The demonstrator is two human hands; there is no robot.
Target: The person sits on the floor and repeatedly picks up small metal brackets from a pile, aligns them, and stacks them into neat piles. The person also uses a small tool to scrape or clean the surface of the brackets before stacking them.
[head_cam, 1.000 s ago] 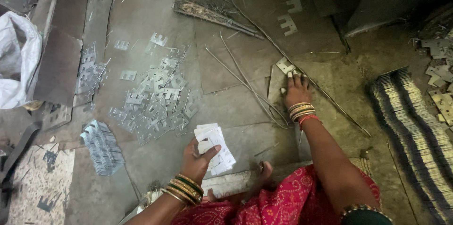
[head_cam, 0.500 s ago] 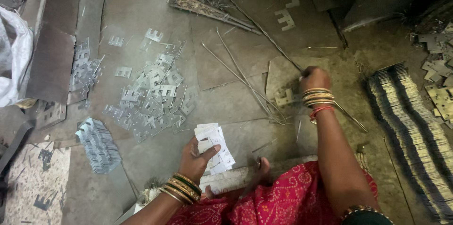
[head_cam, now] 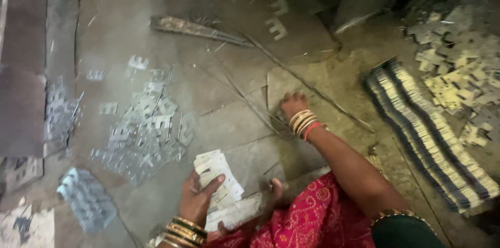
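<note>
Grey concrete floor all over, dusty, with a long striped row of stacked plates at the right and a loose heap of metal pieces scattered at the left. Near the bottom centre, left hand closed around a stack of pale plates, thumb across the top. Further up, right hand pressed down on the floor beside thin metal rods, fingers curled; impossible to tell whether anything is gripped.
</note>
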